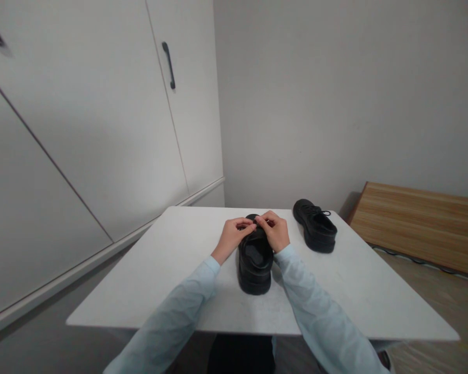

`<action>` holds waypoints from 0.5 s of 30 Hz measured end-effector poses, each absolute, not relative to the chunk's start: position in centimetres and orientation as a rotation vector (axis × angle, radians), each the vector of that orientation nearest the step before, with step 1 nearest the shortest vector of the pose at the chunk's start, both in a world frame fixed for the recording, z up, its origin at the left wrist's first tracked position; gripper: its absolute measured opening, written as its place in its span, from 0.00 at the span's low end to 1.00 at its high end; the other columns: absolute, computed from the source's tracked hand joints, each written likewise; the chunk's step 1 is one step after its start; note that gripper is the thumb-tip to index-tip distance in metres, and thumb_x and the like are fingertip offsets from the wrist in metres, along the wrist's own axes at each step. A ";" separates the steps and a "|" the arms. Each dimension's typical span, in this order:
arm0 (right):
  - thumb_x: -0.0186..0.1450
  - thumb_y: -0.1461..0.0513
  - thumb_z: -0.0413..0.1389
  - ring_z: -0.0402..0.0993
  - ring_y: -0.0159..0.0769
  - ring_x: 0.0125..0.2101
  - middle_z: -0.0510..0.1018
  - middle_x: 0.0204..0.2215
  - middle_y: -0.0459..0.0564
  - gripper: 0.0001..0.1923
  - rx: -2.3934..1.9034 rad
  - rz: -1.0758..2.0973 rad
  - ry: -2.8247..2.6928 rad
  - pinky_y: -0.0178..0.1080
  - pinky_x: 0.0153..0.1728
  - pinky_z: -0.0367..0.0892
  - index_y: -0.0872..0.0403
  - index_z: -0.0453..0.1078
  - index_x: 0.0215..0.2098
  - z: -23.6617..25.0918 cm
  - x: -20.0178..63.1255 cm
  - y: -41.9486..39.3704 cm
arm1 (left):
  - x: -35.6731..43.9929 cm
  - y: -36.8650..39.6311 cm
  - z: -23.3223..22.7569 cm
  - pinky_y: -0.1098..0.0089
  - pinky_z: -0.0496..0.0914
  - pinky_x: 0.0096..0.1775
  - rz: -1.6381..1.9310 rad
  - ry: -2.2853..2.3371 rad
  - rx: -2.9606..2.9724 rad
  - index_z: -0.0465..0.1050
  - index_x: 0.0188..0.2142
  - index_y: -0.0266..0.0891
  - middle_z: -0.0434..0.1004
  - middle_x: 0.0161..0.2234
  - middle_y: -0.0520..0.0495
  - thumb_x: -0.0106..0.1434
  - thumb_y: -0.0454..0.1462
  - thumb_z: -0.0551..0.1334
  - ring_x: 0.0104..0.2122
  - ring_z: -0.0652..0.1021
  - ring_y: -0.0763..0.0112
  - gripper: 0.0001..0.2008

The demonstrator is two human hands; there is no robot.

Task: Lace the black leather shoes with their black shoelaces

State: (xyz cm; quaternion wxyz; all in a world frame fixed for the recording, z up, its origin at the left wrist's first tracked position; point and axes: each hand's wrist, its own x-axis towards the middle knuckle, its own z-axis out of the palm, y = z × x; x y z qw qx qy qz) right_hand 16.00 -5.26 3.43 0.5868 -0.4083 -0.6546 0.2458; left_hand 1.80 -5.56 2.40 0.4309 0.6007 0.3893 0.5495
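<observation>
A black lace-up shoe (255,280) stands upright on the white table (171,270), its heel towards me and its toe away. Over its lacing, my left hand (237,234) comes in from the left, thumb and fingers pinched together. My right hand (273,231) meets it from the right, also in a pinch, its fingertips almost touching those of the left. Both pinch at the shoelace, though the lace itself is mostly hidden by the fingers. The matching black shoe (315,228) rests further back on the right, with a lace loop showing at its side.
White cabinet doors (101,104) with dark handles line the left side. A grey wall (335,104) rises behind the table. A wood-grain panel (421,228) stands to the right, beyond the table edge.
</observation>
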 end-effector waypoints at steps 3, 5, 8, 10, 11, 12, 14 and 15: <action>0.59 0.51 0.55 0.72 0.36 0.32 0.76 0.28 0.50 0.15 -0.939 0.679 -1.513 0.38 0.33 0.66 0.55 0.74 0.32 3.8 16.7 -5.0 | 1.9 -5.5 2.4 0.69 0.70 0.34 1.365 0.953 1.455 0.76 0.28 0.34 0.79 0.26 0.45 0.48 0.41 0.68 0.28 0.77 0.68 0.12; 0.54 0.52 0.59 0.73 0.39 0.37 0.77 0.33 0.51 0.19 -0.966 0.744 -1.550 0.42 0.37 0.67 0.54 0.72 0.40 4.0 17.6 -4.7 | 1.9 -5.5 2.3 0.70 0.70 0.34 1.356 0.945 1.438 0.76 0.29 0.33 0.78 0.26 0.45 0.49 0.41 0.67 0.28 0.77 0.69 0.12; 0.48 0.55 0.65 0.68 0.46 0.49 0.74 0.45 0.54 0.26 -1.086 0.843 -1.701 0.50 0.47 0.63 0.52 0.70 0.44 4.0 18.8 -4.2 | 1.9 -5.4 2.3 0.71 0.69 0.34 1.359 0.945 1.441 0.75 0.29 0.33 0.77 0.28 0.46 0.50 0.40 0.67 0.29 0.76 0.70 0.11; 0.47 0.56 0.66 0.66 0.48 0.52 0.72 0.49 0.55 0.30 -1.106 0.966 -1.768 0.53 0.50 0.60 0.52 0.68 0.47 3.6 19.3 -3.8 | 1.9 -5.3 2.2 0.72 0.68 0.34 1.369 0.942 1.449 0.75 0.29 0.33 0.77 0.28 0.46 0.50 0.40 0.67 0.29 0.75 0.71 0.11; 0.47 0.57 0.66 0.66 0.48 0.52 0.72 0.49 0.55 0.30 -1.080 1.016 -1.801 0.53 0.51 0.59 0.52 0.67 0.47 3.4 19.4 -3.6 | 1.9 -5.3 2.2 0.72 0.68 0.34 1.373 0.941 1.453 0.75 0.29 0.33 0.77 0.28 0.47 0.50 0.41 0.67 0.29 0.75 0.71 0.11; 0.47 0.56 0.65 0.66 0.47 0.51 0.72 0.49 0.56 0.30 -1.031 1.054 -1.824 0.52 0.52 0.59 0.53 0.67 0.48 3.1 19.4 -3.4 | 1.9 -5.3 2.2 0.72 0.68 0.34 1.377 0.942 1.458 0.74 0.29 0.34 0.77 0.28 0.47 0.50 0.41 0.67 0.29 0.75 0.71 0.11; 0.49 0.55 0.64 0.68 0.45 0.50 0.73 0.48 0.55 0.30 -0.941 1.103 -1.849 0.51 0.53 0.59 0.54 0.66 0.49 2.5 19.1 -3.1 | 1.8 -5.2 2.3 0.71 0.68 0.35 1.380 0.947 1.478 0.74 0.28 0.34 0.76 0.27 0.48 0.50 0.41 0.66 0.29 0.75 0.71 0.11; 0.49 0.56 0.65 0.68 0.45 0.50 0.73 0.48 0.55 0.31 -0.925 1.106 -1.859 0.50 0.54 0.58 0.54 0.66 0.49 2.2 19.0 -3.0 | 1.7 -5.2 2.3 0.71 0.68 0.35 1.377 0.949 1.493 0.74 0.28 0.34 0.76 0.27 0.48 0.50 0.41 0.66 0.29 0.75 0.71 0.11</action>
